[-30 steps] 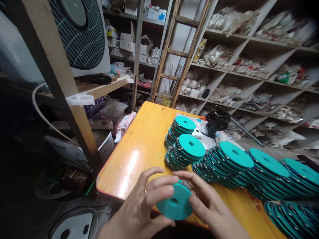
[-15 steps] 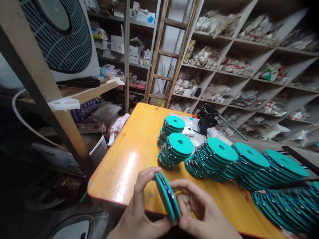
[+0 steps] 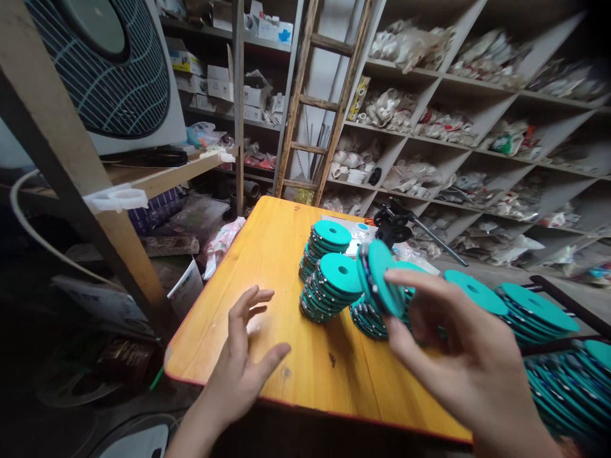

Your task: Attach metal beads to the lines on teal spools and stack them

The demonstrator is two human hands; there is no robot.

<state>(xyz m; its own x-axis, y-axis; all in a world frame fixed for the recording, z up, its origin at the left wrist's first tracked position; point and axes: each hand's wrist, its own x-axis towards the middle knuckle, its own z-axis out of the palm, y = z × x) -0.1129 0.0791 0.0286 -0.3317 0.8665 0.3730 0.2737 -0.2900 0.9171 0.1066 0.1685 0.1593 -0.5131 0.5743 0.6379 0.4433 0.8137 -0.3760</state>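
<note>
Between thumb and fingers, my right hand (image 3: 458,350) grips a teal foam spool (image 3: 382,277), tilted on edge, with dark line and small beads in its groove. It is held up in front of a stack of the same spools, partly hiding it. My left hand (image 3: 241,359) is empty above the table's near left part, fingers apart and curved. Just beyond it stand a leaning spool stack (image 3: 329,289) and a smaller stack (image 3: 329,238) behind. More spool stacks (image 3: 534,308) run to the right, partly covered by my right hand and forearm.
The wooden table (image 3: 229,273) has a rounded near left corner. A black clamp-like device with a rod (image 3: 394,222) stands at its back. Behind are a wooden ladder (image 3: 291,149) and shelves of bagged parts (image 3: 410,114). A fan (image 3: 114,70) stands at upper left beside a post.
My left hand has let go of the spool and moved left, its fingers now apart. The right hand has carried the spool up, forward and to the right, towards the stacks.
</note>
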